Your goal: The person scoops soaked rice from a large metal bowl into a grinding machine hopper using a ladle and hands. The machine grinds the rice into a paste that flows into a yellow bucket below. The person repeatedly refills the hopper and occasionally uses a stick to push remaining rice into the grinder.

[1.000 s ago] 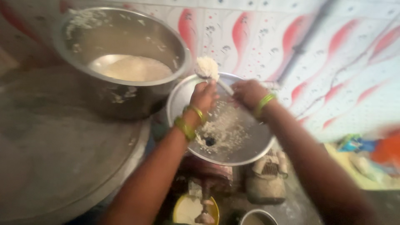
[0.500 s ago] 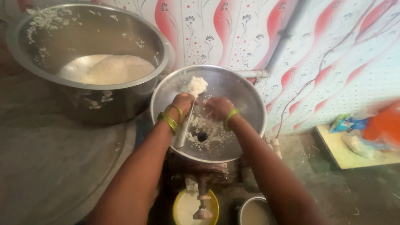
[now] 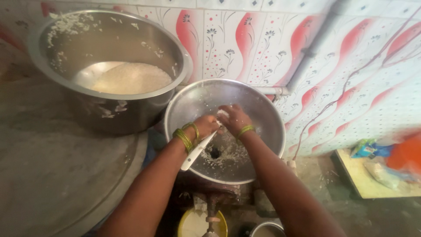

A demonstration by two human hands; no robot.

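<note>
A wide steel funnel bowl (image 3: 263,109) of a grinder sits in front of me, with a dark hole at its bottom and white soaked grain stuck around it. My left hand (image 3: 205,126), with green bangles, grips a white spoon (image 3: 196,153) whose handle points down toward me. My right hand (image 3: 233,118), also wearing a green bangle, presses on white grain at the spoon's head inside the bowl. A big steel pot (image 3: 105,105) with white grain and water stands at the left on a grey slab.
A tiled wall with red leaf patterns rises behind, with a grey pipe (image 3: 311,48) running down it. Below the grinder stand a yellow container (image 3: 188,224) and a small steel vessel (image 3: 267,229). A low wooden board (image 3: 368,180) with packets lies at the right.
Both hands have lowered the spoon from the bowl's rim into the bowl, and the lump of grain on it is now down inside. The view has shifted.
</note>
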